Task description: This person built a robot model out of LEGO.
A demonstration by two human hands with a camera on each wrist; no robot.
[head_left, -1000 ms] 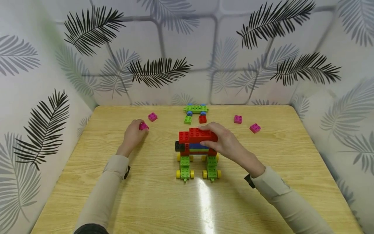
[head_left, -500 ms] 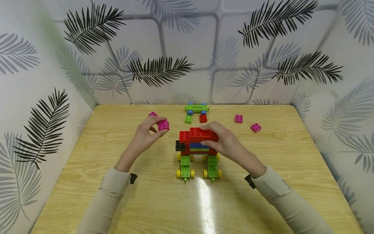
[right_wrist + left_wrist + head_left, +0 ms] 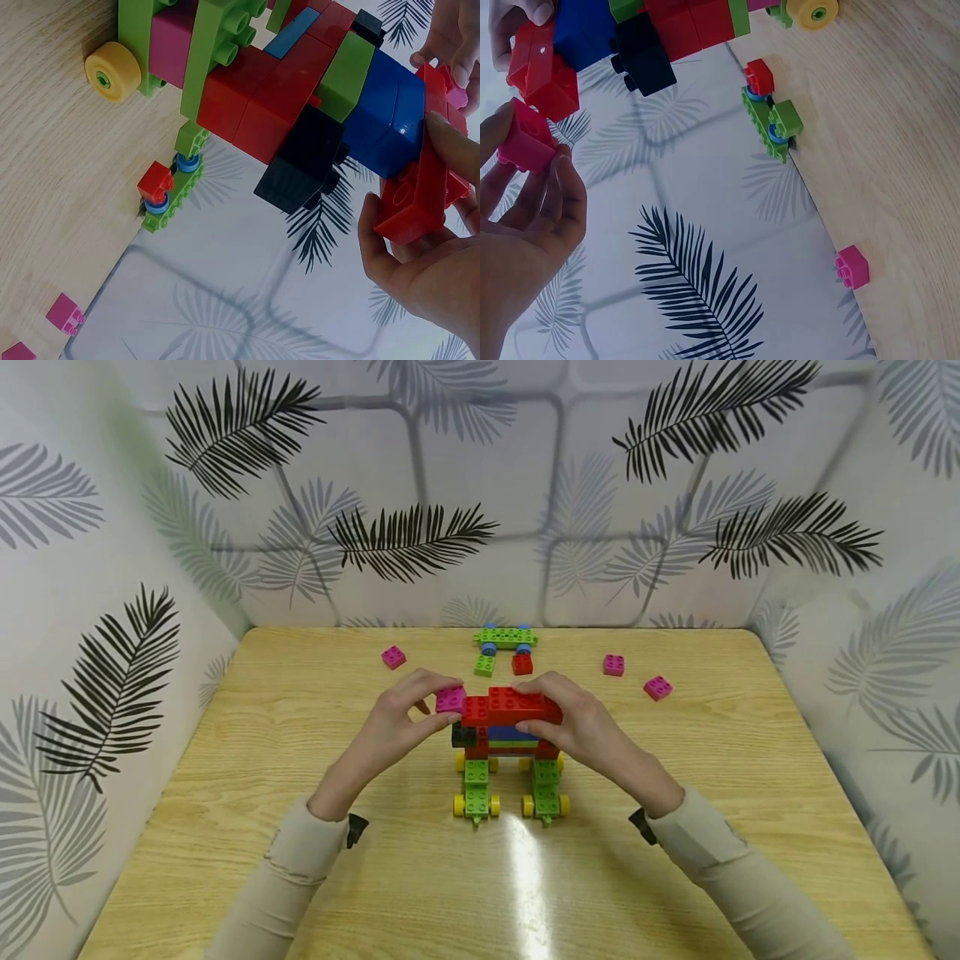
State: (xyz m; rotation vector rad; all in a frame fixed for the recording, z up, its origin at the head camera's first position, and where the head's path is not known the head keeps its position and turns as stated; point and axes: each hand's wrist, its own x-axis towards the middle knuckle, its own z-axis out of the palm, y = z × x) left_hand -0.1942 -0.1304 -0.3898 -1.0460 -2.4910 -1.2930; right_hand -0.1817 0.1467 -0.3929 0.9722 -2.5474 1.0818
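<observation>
At the centre of the head view stands a blocky toy vehicle built of red, blue, green and black plastic bricks [image 3: 501, 752] on green axle pieces with small yellow wheels, resting on the pale wood-grain table [image 3: 675, 860]. The person's left hand [image 3: 397, 731] comes in from the lower left and pinches a small magenta square plastic brick [image 3: 451, 699] between thumb and curled fingertips, holding it against the left end of the long red top brick [image 3: 512, 706], just above the black brick jutting from the model's left side. In the left wrist view the same magenta brick [image 3: 526, 139] sits in the fingertips at the upper left of the frame, touching or nearly touching the red brick's corner; I cannot tell whether it is seated.

The right hand [image 3: 581, 722] reaches in from the lower right and grips the right end of the long red top brick, thumb on the near face and fingers curled over the top. The right wrist view shows those fingers [image 3: 442, 150] wrapped round the red brick at the right edge of the frame.

Toward the far edge of the table, upper centre, lies a small green plate assembly with blue rollers [image 3: 505, 637], with a loose green brick [image 3: 483, 665] and a loose red brick [image 3: 522, 663] just in front of it. One loose magenta brick [image 3: 393, 657] lies to the upper left, and two more [image 3: 612, 665] [image 3: 657, 687] to the upper right, well apart from the hands.
</observation>
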